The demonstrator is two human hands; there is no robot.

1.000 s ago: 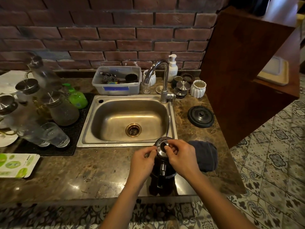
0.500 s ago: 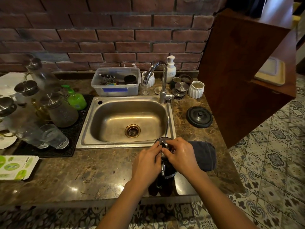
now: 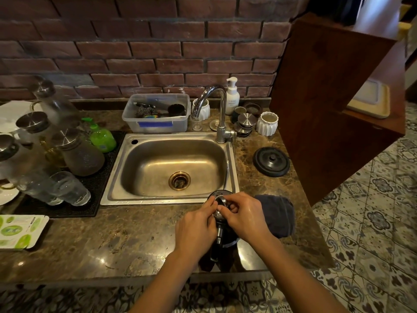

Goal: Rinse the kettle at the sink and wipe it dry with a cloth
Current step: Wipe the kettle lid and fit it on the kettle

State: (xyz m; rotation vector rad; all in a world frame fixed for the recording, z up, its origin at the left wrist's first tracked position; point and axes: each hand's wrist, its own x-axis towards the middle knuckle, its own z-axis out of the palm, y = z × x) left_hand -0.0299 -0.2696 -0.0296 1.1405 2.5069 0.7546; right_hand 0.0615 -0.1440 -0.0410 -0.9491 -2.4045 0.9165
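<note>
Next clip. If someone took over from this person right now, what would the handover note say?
Left hand and right hand: both pinch the steel lid on top of the black kettle.
The kettle stands on the brown stone counter in front of the steel sink. The dark blue cloth lies just right of it, untouched.
The chrome tap is not running; I cannot tell whether the kettle has been rinsed.
Left: rinse if needed, then wipe dry.

text: none legible | soap bottle (image 3: 232, 99) label: too faint | green packet (image 3: 20, 230) print: blurred
</note>
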